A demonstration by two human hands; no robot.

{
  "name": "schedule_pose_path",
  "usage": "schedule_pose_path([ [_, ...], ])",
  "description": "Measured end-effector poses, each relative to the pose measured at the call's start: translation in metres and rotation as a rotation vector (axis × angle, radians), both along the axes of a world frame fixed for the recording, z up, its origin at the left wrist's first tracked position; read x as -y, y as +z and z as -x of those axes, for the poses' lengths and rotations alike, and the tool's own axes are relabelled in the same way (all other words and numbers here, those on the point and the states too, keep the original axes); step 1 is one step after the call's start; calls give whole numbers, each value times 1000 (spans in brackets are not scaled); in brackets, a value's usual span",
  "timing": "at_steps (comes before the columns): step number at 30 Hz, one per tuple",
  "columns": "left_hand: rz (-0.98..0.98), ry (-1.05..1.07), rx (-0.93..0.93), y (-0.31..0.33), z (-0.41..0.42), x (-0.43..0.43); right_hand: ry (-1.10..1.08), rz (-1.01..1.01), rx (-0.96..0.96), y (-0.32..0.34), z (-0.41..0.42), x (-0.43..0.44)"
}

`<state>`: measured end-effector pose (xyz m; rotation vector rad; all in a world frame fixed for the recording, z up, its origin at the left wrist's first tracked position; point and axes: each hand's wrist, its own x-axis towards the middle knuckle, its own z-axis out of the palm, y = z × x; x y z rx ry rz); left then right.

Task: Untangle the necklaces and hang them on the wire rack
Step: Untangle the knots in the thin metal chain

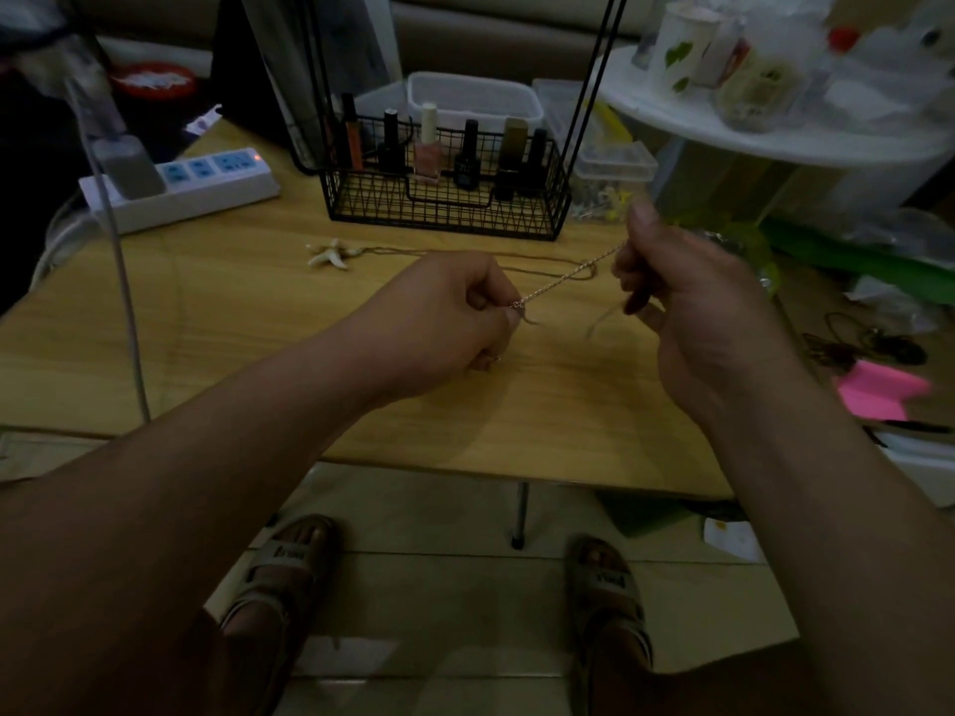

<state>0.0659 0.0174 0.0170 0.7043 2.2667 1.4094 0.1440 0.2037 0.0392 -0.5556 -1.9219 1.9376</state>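
Observation:
A thin metal chain necklace (568, 275) is stretched tight between my two hands above the wooden table (217, 323). My left hand (444, 323) pinches its lower end, where a small clasp shows. My right hand (682, 292) pinches the upper end near the thumb. A second necklace (330, 253), with a pale starfish pendant on a brown cord, lies flat on the table behind my hands. The black wire rack (444, 198) stands at the back of the table, its tall uprights rising out of view.
Several nail polish bottles (428, 147) stand in the rack's basket. A white power strip (181, 186) with a plugged cable lies at the left. Clear plastic boxes (615, 162) sit behind right. A cluttered white round table (775, 131) stands at the right; pink paper (878, 395) lies on the floor.

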Motion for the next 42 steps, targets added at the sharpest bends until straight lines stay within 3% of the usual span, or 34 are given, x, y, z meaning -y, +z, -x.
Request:
schedule_pose_path([
  [4,22,37,-24,-2,2,1,163,393,-44,3,-1,-2],
  [7,52,75,-81,-2,3,2,307,472,-19,6,-3,-5],
  [10,167,136,-208,-4,6,2,385,397,61,6,-6,-12],
  [13,153,182,-294,-2,9,6,389,272,188,4,-8,-18],
  [18,-60,138,-62,5,6,7,288,-35,363,-4,-7,-16],
  [22,-209,40,152,8,3,3,231,-393,456,-5,-5,-6],
  [25,-247,56,183,7,3,2,215,-575,437,-7,-5,-1],
  [33,-255,43,200,6,5,2,532,-675,404,-5,-4,11],
  [38,-263,52,162,7,5,2,490,-688,363,-17,4,26],
  [42,-217,77,27,6,6,4,539,-651,308,-14,2,23],
])
